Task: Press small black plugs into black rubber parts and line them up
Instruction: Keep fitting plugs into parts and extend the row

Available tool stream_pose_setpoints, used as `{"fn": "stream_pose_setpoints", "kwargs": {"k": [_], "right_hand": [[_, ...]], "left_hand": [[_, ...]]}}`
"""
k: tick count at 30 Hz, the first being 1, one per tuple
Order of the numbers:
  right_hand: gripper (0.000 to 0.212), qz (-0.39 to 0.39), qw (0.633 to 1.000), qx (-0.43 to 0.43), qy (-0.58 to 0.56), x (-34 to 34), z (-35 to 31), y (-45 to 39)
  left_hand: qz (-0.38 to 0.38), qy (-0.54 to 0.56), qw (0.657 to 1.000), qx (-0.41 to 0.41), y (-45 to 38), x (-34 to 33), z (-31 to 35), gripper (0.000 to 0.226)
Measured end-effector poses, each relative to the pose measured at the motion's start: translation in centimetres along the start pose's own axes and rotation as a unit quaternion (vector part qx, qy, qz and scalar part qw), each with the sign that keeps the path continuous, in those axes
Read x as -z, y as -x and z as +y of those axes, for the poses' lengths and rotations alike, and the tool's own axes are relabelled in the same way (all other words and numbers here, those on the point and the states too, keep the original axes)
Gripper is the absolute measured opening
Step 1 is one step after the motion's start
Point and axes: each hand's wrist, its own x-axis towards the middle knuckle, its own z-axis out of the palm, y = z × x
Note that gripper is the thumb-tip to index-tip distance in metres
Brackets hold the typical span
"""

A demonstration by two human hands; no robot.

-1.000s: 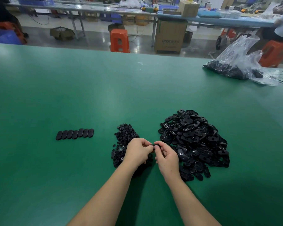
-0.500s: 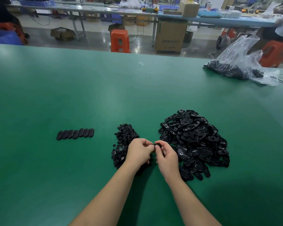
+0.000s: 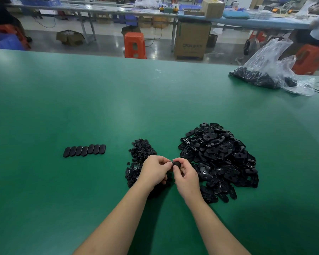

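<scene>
- Green matting covers the wide work table [image 3: 81, 100], with a factory floor, an orange stool [image 3: 134, 45] and a cardboard box [image 3: 191, 41] beyond its far edge.
- At the table's far right corner lies a clear plastic bag [image 3: 269, 65] with dark parts inside.
- Right of centre sits the big heap of black rubber parts [image 3: 221, 157], oval pieces piled loosely on one another.
- Left of that heap, and apart from it, lies the smaller pile of small black plugs [image 3: 142, 153], partly hidden by the left hand.
- Well to the left, a row of finished parts [image 3: 84, 150] lies on the matting, seven ovals side by side and touching.
- Both bare forearms reach in from the bottom edge and meet between the two piles.
- The left hand [image 3: 154, 171] is curled, its fingertips pinching one end of the rubber part in hand [image 3: 176, 163].
- The right hand [image 3: 186, 176] grips the other end of the same part, thumb on top and fingers curled under it.
- That part is held just above the table; whether a plug sits in it cannot be told.
</scene>
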Motion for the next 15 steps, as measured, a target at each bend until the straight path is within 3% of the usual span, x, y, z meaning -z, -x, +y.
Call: {"fn": "stream_pose_setpoints", "kwargs": {"k": [3,15], "right_hand": [[0.028,0.000,1.000,-0.001,0.008,0.01,-0.07,0.01],[0.023,0.005,1.000,-0.002,0.001,0.06,-0.12,0.04]], "left_hand": [[-0.001,0.012,1.000,0.006,-0.05,0.00,0.00,0.010],[-0.016,0.036,0.999,0.027,0.03,0.07,0.29,0.010]]}}
